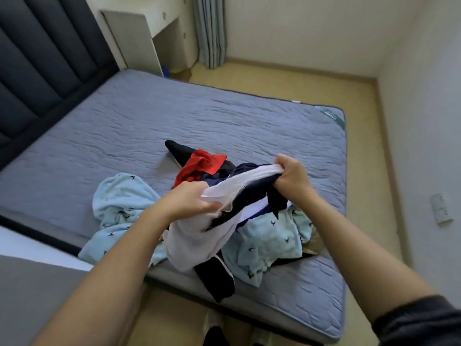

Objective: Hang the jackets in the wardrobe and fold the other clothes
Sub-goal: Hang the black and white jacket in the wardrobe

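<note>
A heap of clothes lies near the front corner of the bed (174,116). Both my hands hold a white and navy garment (199,236) lifted above the heap. My left hand (192,199) grips one end of its white edge. My right hand (290,174) clutches the other end, slightly higher and further right. Its white body and a navy part hang down over the bed's edge. Under it lies a light blue garment (119,196) with small dark prints, spread to both sides. A red garment (202,163) rests on a dark one (179,148) behind my hands.
The padded dark headboard (42,71) runs along the left. A white desk (154,28) and grey curtain (210,31) stand beyond the bed. Wooden floor (361,108) borders the bed at the right and front. A wall socket (441,208) sits low on the right wall.
</note>
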The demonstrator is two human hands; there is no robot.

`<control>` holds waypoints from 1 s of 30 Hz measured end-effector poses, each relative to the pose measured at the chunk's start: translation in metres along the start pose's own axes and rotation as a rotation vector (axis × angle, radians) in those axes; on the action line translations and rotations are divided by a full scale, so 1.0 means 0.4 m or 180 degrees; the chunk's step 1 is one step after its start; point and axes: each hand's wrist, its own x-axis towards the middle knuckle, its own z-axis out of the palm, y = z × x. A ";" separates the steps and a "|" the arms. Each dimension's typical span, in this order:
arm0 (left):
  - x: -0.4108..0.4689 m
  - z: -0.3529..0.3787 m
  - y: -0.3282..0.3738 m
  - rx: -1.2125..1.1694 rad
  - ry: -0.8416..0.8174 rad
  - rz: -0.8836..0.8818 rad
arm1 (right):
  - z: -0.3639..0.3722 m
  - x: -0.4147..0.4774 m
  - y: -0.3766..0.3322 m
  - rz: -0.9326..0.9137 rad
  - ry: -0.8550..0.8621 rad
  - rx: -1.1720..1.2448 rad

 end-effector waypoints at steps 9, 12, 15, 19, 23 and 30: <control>0.028 -0.321 0.104 -0.1238 0.1339 0.0943 | -0.299 0.106 -0.197 -0.0151 -0.1018 0.0026; 0.012 -0.409 0.188 -0.1236 0.1508 0.1586 | -0.331 0.098 -0.183 0.0227 -0.2917 0.0271; -0.003 -0.452 0.269 -0.0760 0.1503 0.2176 | -0.320 0.121 -0.183 0.0431 -0.2587 0.0952; -0.012 -0.490 0.326 -0.0023 0.1645 0.2656 | -0.249 0.161 -0.239 0.0141 -0.1131 0.1011; -0.023 -0.511 0.324 0.0251 0.1833 0.2761 | -0.175 0.156 -0.324 -0.0406 -0.1826 0.0018; -0.040 -0.521 0.197 0.0425 0.1765 0.2088 | -0.083 0.183 -0.289 -0.0016 -0.0971 0.0364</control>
